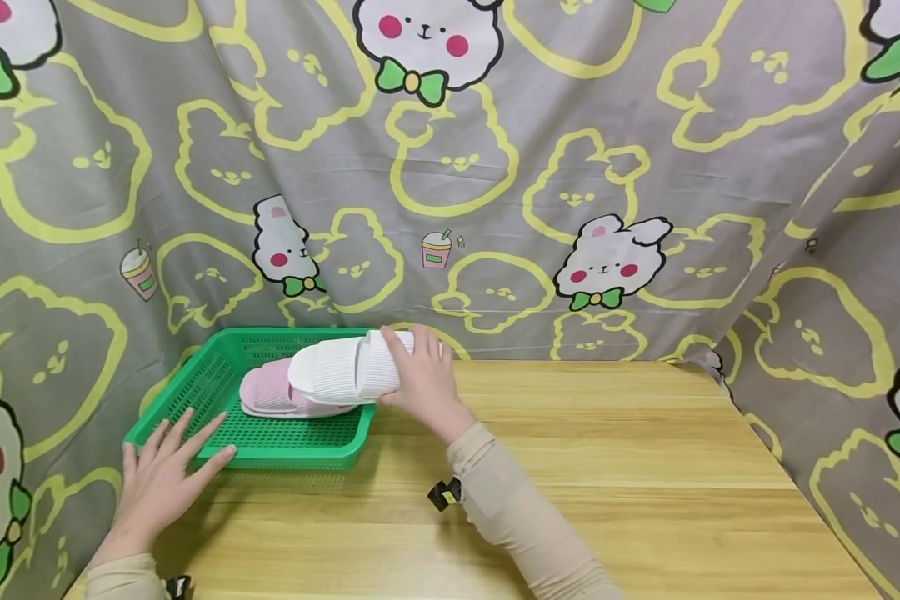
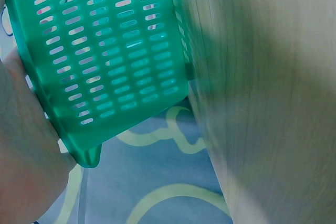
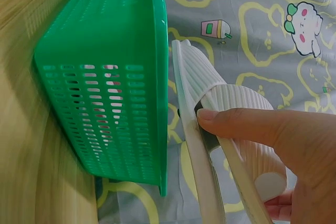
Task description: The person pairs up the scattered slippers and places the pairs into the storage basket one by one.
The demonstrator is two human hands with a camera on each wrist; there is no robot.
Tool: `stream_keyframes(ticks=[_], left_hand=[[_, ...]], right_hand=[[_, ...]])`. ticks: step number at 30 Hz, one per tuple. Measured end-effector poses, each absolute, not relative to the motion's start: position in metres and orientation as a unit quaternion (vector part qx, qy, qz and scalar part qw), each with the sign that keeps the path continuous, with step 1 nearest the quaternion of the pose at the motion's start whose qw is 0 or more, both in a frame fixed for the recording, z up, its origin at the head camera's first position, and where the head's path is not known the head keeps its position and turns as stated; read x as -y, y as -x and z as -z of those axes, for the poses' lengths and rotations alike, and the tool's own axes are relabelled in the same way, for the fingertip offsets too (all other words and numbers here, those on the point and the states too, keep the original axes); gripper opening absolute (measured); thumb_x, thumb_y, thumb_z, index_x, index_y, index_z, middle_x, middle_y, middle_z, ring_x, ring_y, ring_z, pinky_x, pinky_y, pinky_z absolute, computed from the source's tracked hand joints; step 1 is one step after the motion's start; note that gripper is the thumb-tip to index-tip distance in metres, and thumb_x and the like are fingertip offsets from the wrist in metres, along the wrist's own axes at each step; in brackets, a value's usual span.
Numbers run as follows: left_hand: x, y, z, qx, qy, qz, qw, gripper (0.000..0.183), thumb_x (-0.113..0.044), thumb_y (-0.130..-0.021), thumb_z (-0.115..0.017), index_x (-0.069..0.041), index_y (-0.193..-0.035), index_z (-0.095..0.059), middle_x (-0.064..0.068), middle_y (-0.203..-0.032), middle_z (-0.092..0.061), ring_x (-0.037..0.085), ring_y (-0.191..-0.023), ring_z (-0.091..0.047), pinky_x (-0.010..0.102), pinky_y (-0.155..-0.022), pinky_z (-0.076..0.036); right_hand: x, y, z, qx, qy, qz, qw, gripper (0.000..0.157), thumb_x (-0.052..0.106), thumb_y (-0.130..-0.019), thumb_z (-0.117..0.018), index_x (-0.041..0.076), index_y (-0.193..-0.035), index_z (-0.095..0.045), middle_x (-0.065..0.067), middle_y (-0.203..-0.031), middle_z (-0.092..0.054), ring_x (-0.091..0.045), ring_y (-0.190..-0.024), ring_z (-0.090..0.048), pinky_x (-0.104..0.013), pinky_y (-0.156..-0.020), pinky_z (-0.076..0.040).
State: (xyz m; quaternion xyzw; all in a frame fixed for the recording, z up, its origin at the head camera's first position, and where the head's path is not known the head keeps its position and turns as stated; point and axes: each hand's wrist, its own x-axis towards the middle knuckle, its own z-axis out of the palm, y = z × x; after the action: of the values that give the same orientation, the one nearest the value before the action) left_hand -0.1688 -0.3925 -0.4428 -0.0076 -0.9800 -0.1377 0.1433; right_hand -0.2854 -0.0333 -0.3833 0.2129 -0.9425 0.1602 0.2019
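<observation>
A green plastic basket [image 1: 292, 458] with slotted sides stands on the table at the left. My left hand [image 1: 161, 475] lies on its near left rim, fingers spread; in the left wrist view that hand [image 2: 31, 150] is beside the basket's wall [image 2: 113, 72]. Pink slippers [image 1: 265, 388] lie inside the basket. My right hand [image 1: 429, 385] grips white ribbed slippers [image 1: 326, 371] over the basket's right side, toes pointing left and partly covering the pink ones. From the right wrist, the white slippers [image 3: 239, 95] appear as a stacked pair, with my thumb [image 3: 236, 124] against them.
The wood-grain table [image 1: 607, 467] extends to the right of the basket. A grey curtain [image 1: 495, 183] with yellow and white cartoon figures hangs behind and at both sides, close to the basket's back edge. A small black device [image 1: 444, 494] is at the right wrist.
</observation>
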Motion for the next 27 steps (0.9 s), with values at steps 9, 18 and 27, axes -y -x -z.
stream_keyframes(ticks=[9,18,27], left_hand=[[0.393,0.17,0.443,0.98,0.009,0.137,0.144,0.067,-0.055,-0.095,-0.051,-0.041,-0.154,-0.022,0.02,-0.163,-0.012,0.055,-0.145,-0.001,0.076,-0.104,0.021],[0.393,0.169,0.445,0.979,0.009,0.14,0.149,0.067,-0.055,-0.095,-0.052,-0.041,-0.153,-0.023,0.021,-0.162,-0.016,0.055,-0.145,-0.003,0.076,-0.104,0.021],[0.393,0.168,0.444,0.978,0.008,0.141,0.152,0.067,-0.055,-0.095,-0.053,-0.041,-0.153,-0.024,0.022,-0.161,-0.017,0.056,-0.144,-0.004,0.076,-0.104,0.021]], right_hand=[[0.043,0.284,0.378,0.948,-0.209,-0.147,0.191,0.108,0.054,-0.06,-0.087,0.032,-0.151,-0.031,-0.012,-0.143,-0.04,-0.029,-0.132,-0.038,-0.052,-0.111,-0.033],[0.052,0.283,0.374,0.949,-0.21,-0.152,0.182,0.108,0.054,-0.061,-0.087,0.032,-0.15,-0.031,-0.012,-0.143,-0.038,-0.028,-0.133,-0.036,-0.052,-0.111,-0.032],[0.061,0.285,0.373,0.953,-0.207,-0.147,0.166,0.106,0.053,-0.063,-0.086,0.033,-0.151,-0.03,-0.012,-0.145,-0.036,-0.028,-0.136,-0.035,-0.053,-0.112,-0.032]])
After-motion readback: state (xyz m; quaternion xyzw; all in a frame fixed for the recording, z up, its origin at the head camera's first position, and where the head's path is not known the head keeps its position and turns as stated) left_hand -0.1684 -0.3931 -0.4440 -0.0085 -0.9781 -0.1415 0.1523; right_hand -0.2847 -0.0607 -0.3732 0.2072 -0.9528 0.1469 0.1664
